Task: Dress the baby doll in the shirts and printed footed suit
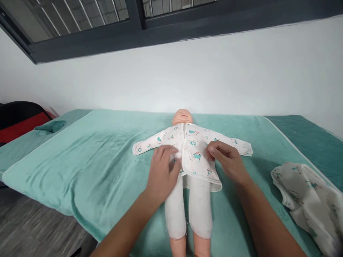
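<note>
A baby doll (182, 116) lies on its back, dressed in a white baby jacket (197, 144) with small coloured prints. The jacket's sleeves spread out to both sides, and its front edges meet at the middle, parting slightly near the neck and hem. My left hand (163, 173) is over the jacket's lower left front, thumb and fingers curved with a gap between them. At the jacket's right side, my right hand (227, 160) has its fingers curled and tips together; whether they pinch cloth is hidden. White coverings (199, 207) wrap the doll's upper legs.
A green blanket (107, 160) covers the bed under the doll. Crumpled printed baby clothing (308, 200) lies at the right. A white wall (200, 78) and a dark window frame (171, 34) stand behind. A black and red object (24, 121) is at the far left.
</note>
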Tool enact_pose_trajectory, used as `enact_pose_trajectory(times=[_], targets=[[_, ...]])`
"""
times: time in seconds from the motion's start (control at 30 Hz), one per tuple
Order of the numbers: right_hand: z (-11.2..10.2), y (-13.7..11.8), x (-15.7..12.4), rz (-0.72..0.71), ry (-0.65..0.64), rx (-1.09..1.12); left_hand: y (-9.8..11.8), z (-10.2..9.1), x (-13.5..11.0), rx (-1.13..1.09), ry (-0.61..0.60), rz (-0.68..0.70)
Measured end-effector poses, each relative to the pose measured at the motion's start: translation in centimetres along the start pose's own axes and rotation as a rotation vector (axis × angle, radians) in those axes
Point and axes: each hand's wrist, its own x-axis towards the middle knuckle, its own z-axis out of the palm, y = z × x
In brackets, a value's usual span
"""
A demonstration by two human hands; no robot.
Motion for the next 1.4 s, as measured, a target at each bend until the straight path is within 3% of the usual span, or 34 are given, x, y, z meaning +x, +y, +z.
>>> enact_pose_trajectory(times=[0.1, 0.2, 0.43, 0.57, 0.7, 0.83, 0.97, 1.07, 1.17, 1.27, 1.4], targets=[[0.2, 0.4, 0.0, 0.009, -0.031, -0.006, -0.3, -0.5, -4.1, 0.063, -0.053, 0.12], [0.3, 0.8, 0.1, 0.023, -0.049, -0.031, -0.3, -0.6, -6.0, 0.153, -0.047, 0.148], [0.1, 1.0, 0.2, 0.056, -0.027, -0.08, 0.5, -0.6, -5.1, 0.206, -0.072, 0.17], [-0.1, 1.3, 0.3, 0.07, -0.015, -0.107, -0.1, -0.6, -5.5, 0.028, -0.069, 0.266], [-0.1, 1.5, 0.2, 0.106, -0.042, -0.135, -0.9, -0.7, -6.5, -0.08, -0.085, 0.257], [0.1, 1.1, 0.0, 0.088, -0.09, -0.17, -1.6, -0.9, -6.7, -0.308, -0.061, 0.148], [0.3, -0.2, -0.3, -0.007, -0.165, -0.135, -3.2, -0.5, -6.1, -0.525, 0.087, -0.242], [0.5, -1.3, -0.5, -0.135, -0.256, -0.234, -4.3, 0.1, -5.6, -0.654, 0.062, -0.464], [0.9, -2.2, -0.9, -0.229, -0.395, -0.505, -4.6, 0.6, -5.5, -0.688, 0.042, -0.5], [1.5, -2.4, -1.4, -0.269, -0.449, -0.74, -4.6, 0.9, -5.7, -0.676, 0.043, -0.492], [2.0, -2.4, -1.7, -0.324, -0.459, -0.816, -6.3, 0.9, -4.8, -0.587, 0.099, -0.455]])
